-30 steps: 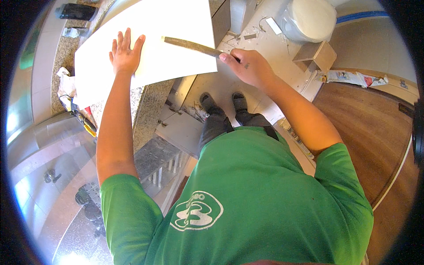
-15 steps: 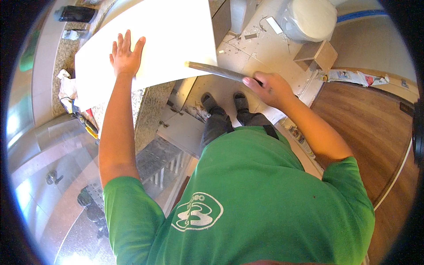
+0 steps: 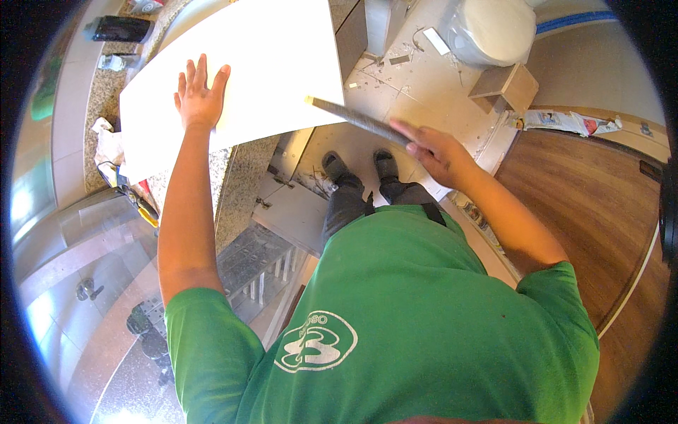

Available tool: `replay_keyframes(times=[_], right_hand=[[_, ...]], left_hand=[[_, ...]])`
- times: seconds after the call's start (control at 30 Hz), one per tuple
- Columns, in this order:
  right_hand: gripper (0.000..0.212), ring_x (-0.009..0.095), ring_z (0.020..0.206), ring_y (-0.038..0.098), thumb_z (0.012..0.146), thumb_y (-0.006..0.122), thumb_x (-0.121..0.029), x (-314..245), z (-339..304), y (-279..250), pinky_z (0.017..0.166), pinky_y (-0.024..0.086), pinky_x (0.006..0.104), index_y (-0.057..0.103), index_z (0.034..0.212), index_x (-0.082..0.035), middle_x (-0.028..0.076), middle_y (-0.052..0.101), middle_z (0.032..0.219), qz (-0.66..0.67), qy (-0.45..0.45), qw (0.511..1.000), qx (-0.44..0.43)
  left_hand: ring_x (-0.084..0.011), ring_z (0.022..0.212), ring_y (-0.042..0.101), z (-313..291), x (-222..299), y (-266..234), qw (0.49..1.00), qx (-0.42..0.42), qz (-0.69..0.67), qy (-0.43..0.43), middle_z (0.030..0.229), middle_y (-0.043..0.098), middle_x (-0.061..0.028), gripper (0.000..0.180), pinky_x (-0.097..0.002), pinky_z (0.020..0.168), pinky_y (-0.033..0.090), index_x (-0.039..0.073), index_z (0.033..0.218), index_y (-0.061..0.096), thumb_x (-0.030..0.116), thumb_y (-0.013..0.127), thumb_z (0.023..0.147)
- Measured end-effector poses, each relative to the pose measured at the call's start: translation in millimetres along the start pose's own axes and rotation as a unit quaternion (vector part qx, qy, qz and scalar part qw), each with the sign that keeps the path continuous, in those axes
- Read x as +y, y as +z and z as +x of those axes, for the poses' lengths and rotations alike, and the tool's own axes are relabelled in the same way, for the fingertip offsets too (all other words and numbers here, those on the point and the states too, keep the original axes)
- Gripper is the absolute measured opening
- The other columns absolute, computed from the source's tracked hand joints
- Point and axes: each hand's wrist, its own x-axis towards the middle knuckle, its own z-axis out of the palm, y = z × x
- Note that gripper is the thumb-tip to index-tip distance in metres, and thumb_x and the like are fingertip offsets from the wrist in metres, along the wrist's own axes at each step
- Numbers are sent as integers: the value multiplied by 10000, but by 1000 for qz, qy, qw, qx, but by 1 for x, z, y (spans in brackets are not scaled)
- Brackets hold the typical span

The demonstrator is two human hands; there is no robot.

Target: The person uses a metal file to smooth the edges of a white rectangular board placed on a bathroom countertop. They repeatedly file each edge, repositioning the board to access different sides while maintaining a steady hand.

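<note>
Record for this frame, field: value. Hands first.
left hand: open, laid flat on white panel
right hand: gripping one end of long dark bar
bar's pale tip: overlaps panel in view; contact unclear
panel support: speckled counter shows beneath
upper right: white rounded fixture, open-ended box
far right: brown wood-grain surface

Compared with one second earlier, the right hand (image 3: 441, 157) and its file (image 3: 360, 119) have shifted toward 4 o'clock, the forearm (image 3: 505, 212) following. The file's tip, formerly well inside the outline of the panel (image 3: 275, 56), now shows near its 4 o'clock corner. The fingers, previously curled, lie straighter along the file. Between 10 and 11 o'clock, at the rim, more of a red-and-grey item (image 3: 145, 6) shows.
</note>
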Motion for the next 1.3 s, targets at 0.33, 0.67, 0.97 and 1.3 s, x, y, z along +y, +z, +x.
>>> replay_keyframes(times=[0.33, 0.67, 0.97, 1.3], right_hand=[[566, 263, 695, 531, 994, 605, -23, 21, -12, 10, 698, 469, 349, 530, 1523, -208, 127, 536, 786, -18, -17, 1000, 5], [529, 280, 678, 553, 1027, 581, -112, 18, 53, 14, 693, 488, 379, 515, 1532, -254, 148, 532, 742, -48, -47, 996, 53], [559, 304, 702, 590, 1018, 597, -107, 24, 71, 25, 694, 507, 380, 504, 1532, -306, 175, 602, 789, -54, -42, 996, 61], [508, 236, 659, 543, 1038, 573, -128, 16, 20, 5, 689, 476, 348, 515, 1531, -236, 155, 538, 736, -39, 30, 999, 21]], left_hand=[[-296, 1600, 129, 0, -1, 2, 1000, -1, -2, 7, 1725, 205, -69, 891, -552, 1276, 114, 304, 1645, 278, 835, 361, 935], [-300, 1599, 127, 2, -1, -1, 1000, -9, -10, 11, 1726, 200, -74, 872, -558, 1275, 103, 296, 1647, 273, 807, 378, 949], [-311, 1600, 117, 1, -2, 0, 1000, -7, -10, 16, 1727, 194, -86, 879, -569, 1273, 96, 285, 1648, 274, 811, 368, 950], [-320, 1597, 127, 2, -2, 0, 1000, -7, -10, 18, 1722, 206, -98, 873, -577, 1268, 106, 276, 1649, 273, 804, 357, 959]])
